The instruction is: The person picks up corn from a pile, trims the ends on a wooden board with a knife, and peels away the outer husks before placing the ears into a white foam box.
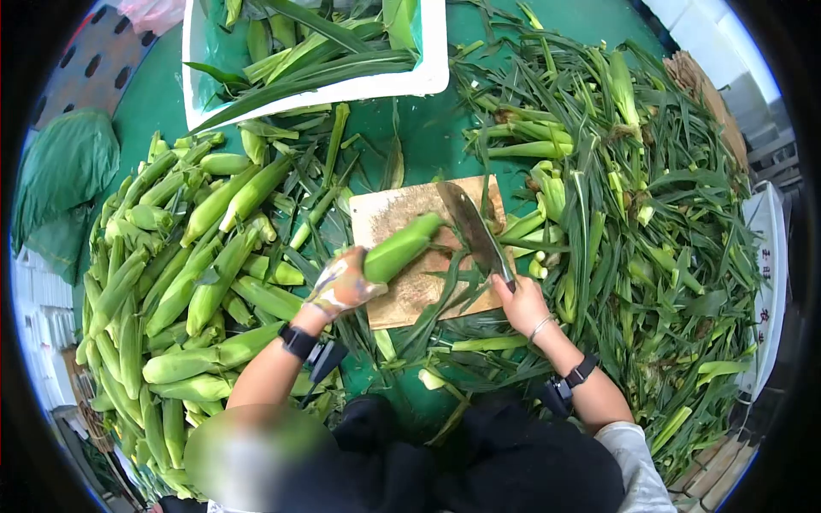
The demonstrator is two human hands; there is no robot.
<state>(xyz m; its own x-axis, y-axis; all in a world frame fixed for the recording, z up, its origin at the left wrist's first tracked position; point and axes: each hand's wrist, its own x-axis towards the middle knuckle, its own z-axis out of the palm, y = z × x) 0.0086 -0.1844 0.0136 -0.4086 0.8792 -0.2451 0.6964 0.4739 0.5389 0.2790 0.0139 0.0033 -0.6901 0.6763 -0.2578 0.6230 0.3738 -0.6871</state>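
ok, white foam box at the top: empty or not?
Not empty: long green leaves lie in the white foam box, one crossing its near rim. How full, cannot tell; the top edge of the picture cuts it off.

This is looking like a produce-packing or vegetable-trimming workspace rather than a home kitchen. A large heap of unhusked corn point(214, 282) is filling one side of a wet-looking green surface point(432, 141), and a deep pile of cut leaves point(684, 231) is covering the other. Between them, a worn wooden board point(385, 214) is lying near a white foam box point(432, 81) holding more greenery, with a broad cleaver point(472, 227) above the board. White stacked containers point(43, 329) are lining the left edge, and a printed white sack point(768, 291) is standing at the right.
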